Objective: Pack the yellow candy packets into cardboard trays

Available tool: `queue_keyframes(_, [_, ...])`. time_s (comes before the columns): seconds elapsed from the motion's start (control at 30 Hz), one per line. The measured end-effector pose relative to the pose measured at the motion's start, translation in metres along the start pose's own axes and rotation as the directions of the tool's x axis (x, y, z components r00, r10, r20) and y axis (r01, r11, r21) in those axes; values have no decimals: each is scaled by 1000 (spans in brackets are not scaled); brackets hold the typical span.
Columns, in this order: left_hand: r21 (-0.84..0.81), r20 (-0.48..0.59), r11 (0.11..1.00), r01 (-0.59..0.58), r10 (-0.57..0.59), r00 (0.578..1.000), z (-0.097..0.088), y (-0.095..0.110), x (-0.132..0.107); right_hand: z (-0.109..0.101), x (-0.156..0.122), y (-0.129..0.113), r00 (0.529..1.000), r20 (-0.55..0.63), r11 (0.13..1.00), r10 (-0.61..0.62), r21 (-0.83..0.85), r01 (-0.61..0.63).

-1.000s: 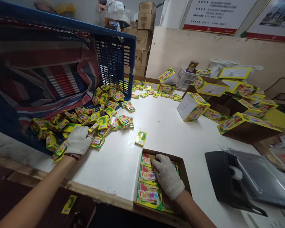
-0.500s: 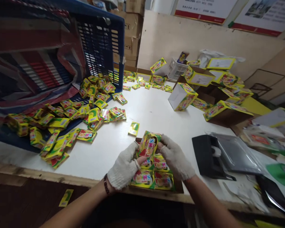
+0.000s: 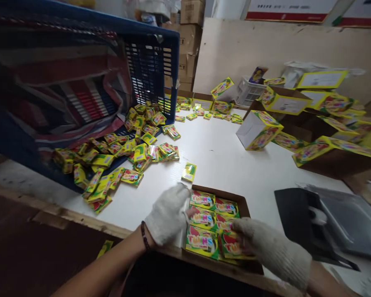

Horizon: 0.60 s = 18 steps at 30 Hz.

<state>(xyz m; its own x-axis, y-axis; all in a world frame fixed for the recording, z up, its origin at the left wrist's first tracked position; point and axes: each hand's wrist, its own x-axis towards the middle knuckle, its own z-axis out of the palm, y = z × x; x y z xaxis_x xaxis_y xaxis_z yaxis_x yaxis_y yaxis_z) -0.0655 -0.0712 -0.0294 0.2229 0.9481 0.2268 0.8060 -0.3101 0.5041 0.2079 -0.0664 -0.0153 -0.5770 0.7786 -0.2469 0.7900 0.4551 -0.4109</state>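
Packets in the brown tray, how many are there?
6 lie on top in the tray: left column, far packet, middle, near; right column, far, middle, near, partly under the right hand. Others may hide beneath.

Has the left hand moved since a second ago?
Yes. The left hand went rightward from the packet pile to the left edge of the cardboard tray.

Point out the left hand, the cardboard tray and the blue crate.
left hand [image 3: 168,214]: head view, on the back of the glove.
cardboard tray [image 3: 222,193]: head view, on its far rim.
blue crate [image 3: 148,70]: head view, on its slotted end wall.
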Motion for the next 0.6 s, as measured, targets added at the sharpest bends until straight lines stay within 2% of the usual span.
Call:
queue_keyframes(0.07, [276,-47,936,217,-212,976,-26,-36,0,15,0,1,997,4,996,79,-41,-79])
queue_keyframes(0.13, [524,-56,758,389,-425,904,-55,-72,-4,21,-2,-6,985,11,981,170,-99,-168])
queue_keyframes(0.2, [671,-65,584,457,-568,820,-79,-104,-11,19,-3,-17,974,48,968,223,-127,-215])
queue_keyframes(0.27, [747,-48,494,445,-628,777,-92,-129,-17,13,-4,-25,967,100,969,233,-105,-223])
queue_keyframes(0.37, [787,-39,463,408,-622,782,-94,-149,-20,9,-4,-30,947,156,959,279,-101,-266])
queue_keyframes(0.43, [773,-47,459,438,-647,761,-90,-151,-18,9,-4,-31,945,167,951,279,-184,-249])
queue_keyframes(0.47, [765,-65,461,449,-639,766,-87,-149,-17,9,-5,-32,952,155,943,265,-247,-222])
queue_keyframes(0.53, [744,-153,488,456,-541,827,-83,-138,-14,10,-4,-33,966,108,911,234,-372,-179])
queue_keyframes(0.6, [669,-257,596,444,-375,891,-78,-121,-12,9,-1,-34,970,97,883,221,-444,-156])
